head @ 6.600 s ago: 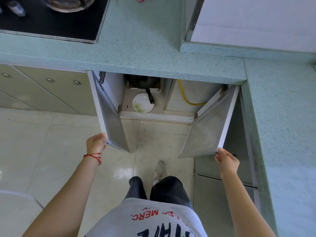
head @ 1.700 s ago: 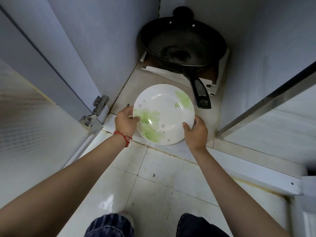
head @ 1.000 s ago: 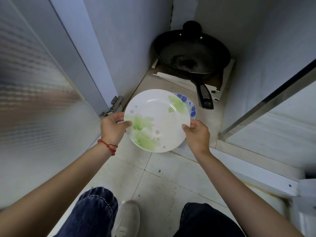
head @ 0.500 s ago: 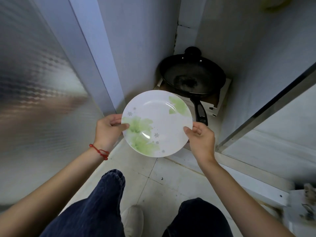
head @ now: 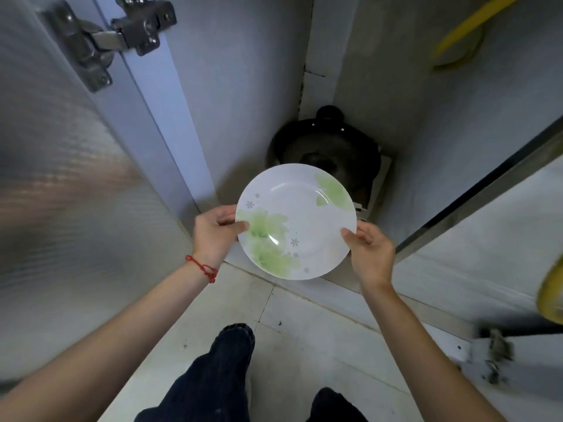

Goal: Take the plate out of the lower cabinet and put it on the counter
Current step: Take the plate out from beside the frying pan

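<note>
A white plate (head: 300,214) with green flower prints is held level in the air in front of the open lower cabinet. My left hand (head: 214,234) grips its left rim, thumb on top; a red string is tied round that wrist. My right hand (head: 370,254) grips the right rim. The plate is clear of the cabinet floor and covers the front of the black pan (head: 329,144) behind it. The counter is out of view.
The left cabinet door (head: 70,184) stands open close beside my left arm, its hinge (head: 103,35) above. The right door (head: 487,239) is open too. A yellow hose (head: 466,22) runs at the top right. My knees and the tiled floor (head: 292,339) are below.
Both hands have lifted the plate up and out of the cabinet, toward me. The view has risen, so the pan now sits lower and farther behind the plate.
</note>
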